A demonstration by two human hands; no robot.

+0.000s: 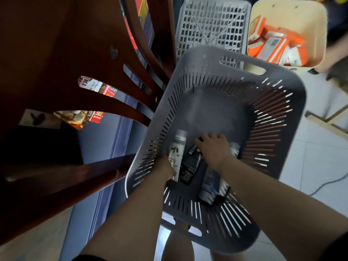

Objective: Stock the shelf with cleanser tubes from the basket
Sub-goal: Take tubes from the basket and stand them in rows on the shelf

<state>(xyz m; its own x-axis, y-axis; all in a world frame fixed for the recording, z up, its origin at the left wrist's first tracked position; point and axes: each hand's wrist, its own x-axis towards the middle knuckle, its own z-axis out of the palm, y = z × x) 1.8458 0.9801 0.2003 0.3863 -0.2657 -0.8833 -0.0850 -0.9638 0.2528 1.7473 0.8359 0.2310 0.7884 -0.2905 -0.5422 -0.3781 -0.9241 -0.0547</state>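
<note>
Inside the grey slotted basket [293,102], near its front wall, lie a white cleanser tube [178,147] with green print and black ones. The left hand [165,165] grips the white tube; the right hand [213,148] grasps a black tube [191,164].

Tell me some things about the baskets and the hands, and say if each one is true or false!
1. Both hands are inside the grey basket. True: the left hand and the right hand both reach down into it.
2. The right hand rests on a black tube. True.
3. The grey basket is full to the top. False: only a few tubes lie at the near end, and most of its floor is bare.
4. The white tube stands upright. False: it lies flat beside the black tube, by the left hand.
5. The beige basket holds orange and white boxes. True.
</note>
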